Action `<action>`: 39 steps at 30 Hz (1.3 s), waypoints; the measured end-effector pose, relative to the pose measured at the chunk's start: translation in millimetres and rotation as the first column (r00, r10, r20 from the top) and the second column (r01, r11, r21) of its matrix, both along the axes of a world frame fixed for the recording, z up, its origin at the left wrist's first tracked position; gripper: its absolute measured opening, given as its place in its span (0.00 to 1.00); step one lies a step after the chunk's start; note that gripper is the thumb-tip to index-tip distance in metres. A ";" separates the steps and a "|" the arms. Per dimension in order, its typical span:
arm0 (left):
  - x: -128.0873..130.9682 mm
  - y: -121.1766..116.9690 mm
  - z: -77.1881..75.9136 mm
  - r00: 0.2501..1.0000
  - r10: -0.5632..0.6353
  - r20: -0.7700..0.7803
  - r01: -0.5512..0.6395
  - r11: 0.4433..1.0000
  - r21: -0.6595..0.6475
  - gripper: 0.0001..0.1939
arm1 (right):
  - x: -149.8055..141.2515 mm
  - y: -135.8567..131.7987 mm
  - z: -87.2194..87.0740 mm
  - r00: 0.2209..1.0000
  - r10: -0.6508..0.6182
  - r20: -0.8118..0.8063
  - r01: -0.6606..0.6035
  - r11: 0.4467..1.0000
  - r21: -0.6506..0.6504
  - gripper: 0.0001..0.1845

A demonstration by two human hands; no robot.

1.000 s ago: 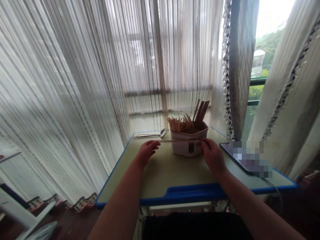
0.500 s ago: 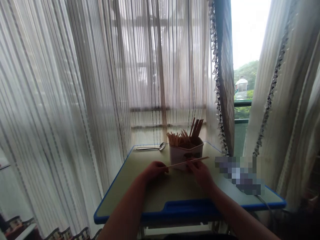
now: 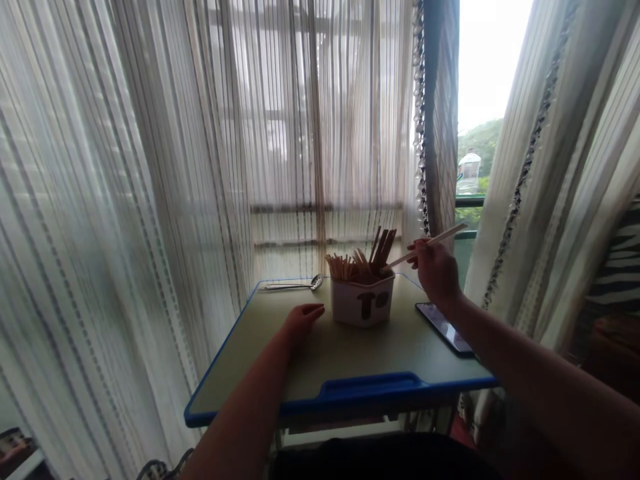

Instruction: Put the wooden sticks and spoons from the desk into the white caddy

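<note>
My right hand (image 3: 436, 270) grips a pale wooden chopstick (image 3: 449, 234), raised at a slant above the right side of the table. Its lower tip is at the right rim of a white container (image 3: 347, 303) with dark markings on its front. Light-coloured sticks (image 3: 341, 267) fill the container's left side, and several darker chopsticks (image 3: 384, 245) stand to the right. My left hand (image 3: 303, 318) rests on the table left of the container, holding nothing, its fingers stretched out and the thumb slightly apart.
A metal slotted spoon (image 3: 316, 283) lies at the table's back left. Under my right forearm is a phone or tablet (image 3: 445, 330). The table (image 3: 250, 353) has a blue edge with a raised front lip. Sheer striped curtains (image 3: 280, 167) hang behind it.
The chopstick, earlier level between both hands before the container, has gone up and right in my right hand, its tip now at the container's rim. My left hand has let go of it.
</note>
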State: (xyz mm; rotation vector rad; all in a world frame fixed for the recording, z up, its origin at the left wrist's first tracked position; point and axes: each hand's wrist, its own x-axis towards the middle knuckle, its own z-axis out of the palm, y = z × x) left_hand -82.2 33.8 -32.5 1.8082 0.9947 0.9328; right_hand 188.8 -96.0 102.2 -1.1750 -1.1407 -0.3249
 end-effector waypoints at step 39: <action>0.4 9.8 -4.8 0.986 0.085 -0.143 -0.067 0.990 0.124 0.24 | -25.0 88.2 -41.0 0.963 0.011 0.269 0.064 0.960 -0.271 0.24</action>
